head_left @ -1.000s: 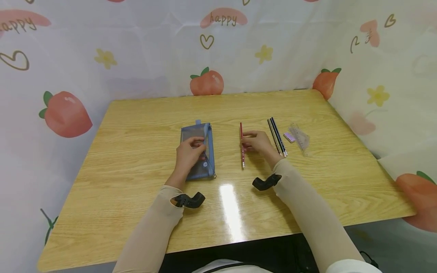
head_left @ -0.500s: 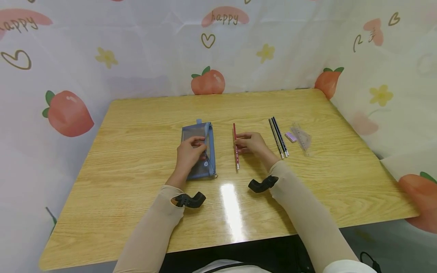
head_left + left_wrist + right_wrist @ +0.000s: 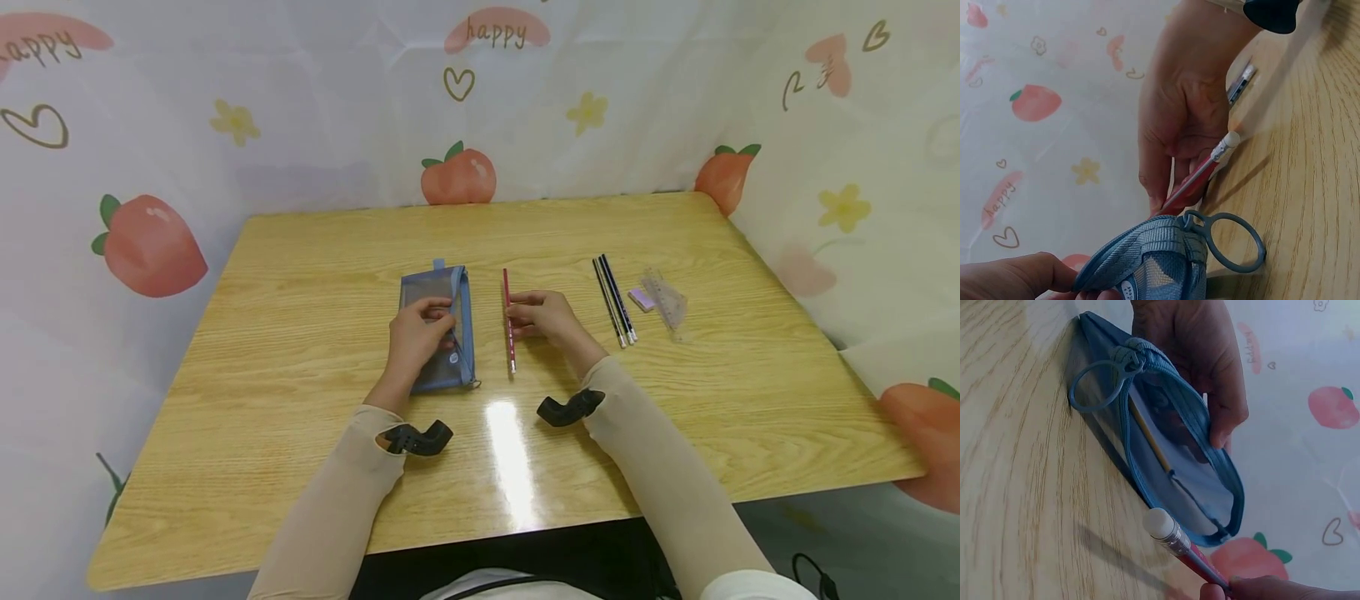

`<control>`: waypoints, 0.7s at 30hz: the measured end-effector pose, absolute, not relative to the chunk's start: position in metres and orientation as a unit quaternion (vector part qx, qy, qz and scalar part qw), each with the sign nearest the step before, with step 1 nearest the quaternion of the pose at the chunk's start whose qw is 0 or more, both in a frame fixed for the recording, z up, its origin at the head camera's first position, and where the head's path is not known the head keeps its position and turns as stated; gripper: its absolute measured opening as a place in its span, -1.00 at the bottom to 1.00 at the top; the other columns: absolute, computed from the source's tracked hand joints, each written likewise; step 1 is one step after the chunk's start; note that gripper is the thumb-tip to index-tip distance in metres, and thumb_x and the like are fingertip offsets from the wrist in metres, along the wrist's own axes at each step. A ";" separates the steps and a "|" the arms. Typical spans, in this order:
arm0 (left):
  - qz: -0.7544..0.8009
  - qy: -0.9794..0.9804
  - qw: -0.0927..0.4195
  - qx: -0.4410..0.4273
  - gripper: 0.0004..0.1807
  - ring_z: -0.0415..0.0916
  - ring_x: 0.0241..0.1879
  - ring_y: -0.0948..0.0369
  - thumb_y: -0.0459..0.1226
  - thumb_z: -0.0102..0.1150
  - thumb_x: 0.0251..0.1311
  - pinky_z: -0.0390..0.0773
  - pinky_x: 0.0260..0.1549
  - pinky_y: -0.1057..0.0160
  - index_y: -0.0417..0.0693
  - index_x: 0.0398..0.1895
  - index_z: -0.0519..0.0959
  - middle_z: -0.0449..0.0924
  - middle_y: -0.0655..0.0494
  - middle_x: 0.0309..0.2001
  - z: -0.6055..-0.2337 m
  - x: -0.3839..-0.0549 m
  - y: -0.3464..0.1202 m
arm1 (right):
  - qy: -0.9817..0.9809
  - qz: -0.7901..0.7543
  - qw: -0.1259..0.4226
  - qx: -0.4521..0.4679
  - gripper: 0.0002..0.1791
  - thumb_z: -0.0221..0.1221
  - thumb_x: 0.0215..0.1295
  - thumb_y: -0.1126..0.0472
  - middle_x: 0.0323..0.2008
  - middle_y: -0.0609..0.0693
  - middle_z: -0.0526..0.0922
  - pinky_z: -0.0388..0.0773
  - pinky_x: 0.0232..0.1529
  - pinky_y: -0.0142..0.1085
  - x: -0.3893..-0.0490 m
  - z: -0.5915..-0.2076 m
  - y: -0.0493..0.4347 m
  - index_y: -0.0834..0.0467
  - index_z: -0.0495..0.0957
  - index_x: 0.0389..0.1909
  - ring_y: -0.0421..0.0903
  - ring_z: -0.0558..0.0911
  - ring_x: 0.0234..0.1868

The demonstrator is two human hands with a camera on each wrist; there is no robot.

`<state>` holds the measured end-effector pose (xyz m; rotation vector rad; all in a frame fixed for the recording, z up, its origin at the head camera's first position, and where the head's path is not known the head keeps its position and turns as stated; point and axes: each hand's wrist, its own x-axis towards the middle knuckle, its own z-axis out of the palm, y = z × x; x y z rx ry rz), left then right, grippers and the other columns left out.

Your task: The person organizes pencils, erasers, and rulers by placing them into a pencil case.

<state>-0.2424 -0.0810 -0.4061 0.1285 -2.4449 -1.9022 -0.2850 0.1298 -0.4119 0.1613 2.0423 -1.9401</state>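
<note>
A blue mesh zip pencil case (image 3: 427,379) lies left of the table's middle. My left hand (image 3: 414,335) pinches the edge of its mouth and lifts it. In the right wrist view the zipped mouth (image 3: 1233,478) gapes wide, with a thin tan stick (image 3: 1150,437) showing inside. A round ring (image 3: 1264,250) hangs from the zip's end. My right hand (image 3: 551,318) pinches a red pencil (image 3: 512,352) just right of the case. The pencil's white eraser end (image 3: 1159,522) points toward the front of the table, apart from the case in the head view.
To the right lie several dark pencils (image 3: 617,300) side by side. Beyond them are a purple eraser (image 3: 641,300) and a clear set square (image 3: 667,302). A patterned cloth (image 3: 337,100) stands behind the wooden table (image 3: 315,492).
My right hand has carried the red pencil left, closer to the pencil case. The left hand keeps its hold on the case's edge in the same place.
</note>
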 end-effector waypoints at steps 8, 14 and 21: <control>-0.615 -0.787 0.018 0.039 -0.67 0.54 -0.49 0.15 -0.36 0.17 -0.04 0.64 -0.60 0.25 -0.13 -0.11 0.56 0.55 0.00 -0.31 -0.405 -0.242 -0.080 | 0.695 -0.696 0.176 0.043 -0.61 0.16 0.14 0.38 -0.29 0.14 0.56 0.64 -0.35 -0.24 -0.284 -0.412 0.121 0.31 0.45 0.03 -0.10 0.59 -0.45; -0.617 -0.786 0.018 0.038 -0.67 0.55 -0.52 0.13 -0.35 0.18 -0.04 0.64 -0.60 0.26 -0.12 -0.11 0.56 0.56 0.02 -0.31 -0.406 -0.242 -0.078 | 0.694 -0.696 0.181 0.038 -0.61 0.16 0.14 0.38 -0.27 0.14 0.56 0.63 -0.29 -0.20 -0.283 -0.411 0.117 0.31 0.45 0.04 -0.09 0.59 -0.41; -0.613 -0.789 0.020 0.041 -0.67 0.55 -0.49 0.13 -0.34 0.19 -0.04 0.64 -0.60 0.26 -0.10 -0.11 0.57 0.56 0.02 -0.31 -0.407 -0.243 -0.079 | 0.690 -0.699 0.187 0.022 -0.61 0.16 0.14 0.38 -0.31 0.15 0.56 0.64 -0.31 -0.19 -0.282 -0.413 0.108 0.31 0.46 0.03 -0.09 0.59 -0.43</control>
